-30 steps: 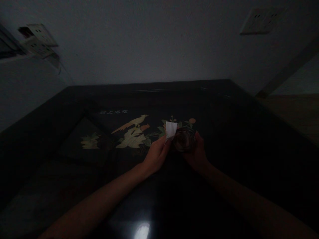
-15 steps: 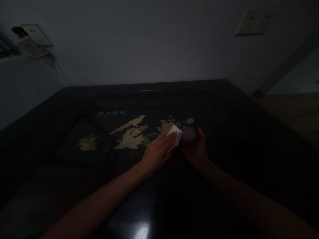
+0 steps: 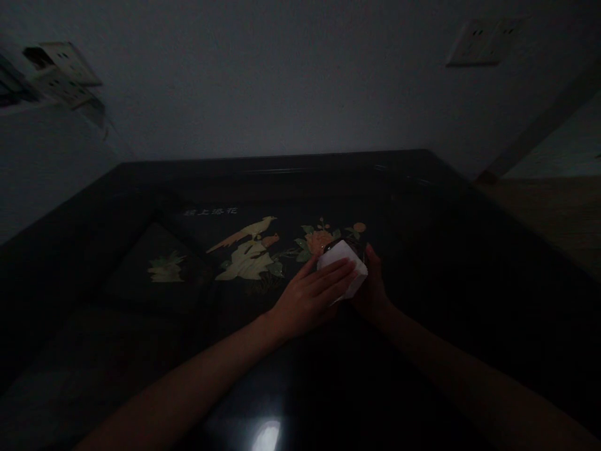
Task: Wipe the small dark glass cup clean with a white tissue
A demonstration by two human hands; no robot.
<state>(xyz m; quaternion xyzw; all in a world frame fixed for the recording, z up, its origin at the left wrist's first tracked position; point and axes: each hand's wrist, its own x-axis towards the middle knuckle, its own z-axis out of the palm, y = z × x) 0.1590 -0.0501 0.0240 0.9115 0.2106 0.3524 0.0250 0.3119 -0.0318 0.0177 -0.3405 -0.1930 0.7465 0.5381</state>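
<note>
The scene is very dark. My left hand (image 3: 312,294) lies with fingers stretched flat on a folded white tissue (image 3: 346,268), pressing it against a small dark glass jar (image 3: 350,245). My right hand (image 3: 373,285) is wrapped round the jar from the right side, just above the black lacquered table (image 3: 446,263). The tissue hides most of the jar; only its dark upper rim shows.
The tabletop bears an inlaid bird-and-flower picture (image 3: 253,250) with pale characters (image 3: 211,212). Wall sockets sit at upper left (image 3: 59,72) and upper right (image 3: 483,41). A wooden floor (image 3: 554,207) lies to the right. A light glare (image 3: 267,435) shows at the near edge.
My left hand moved right with the tissue, from beside the jar to flat over it. The jar, held in my right hand, turned and is now mostly covered.
</note>
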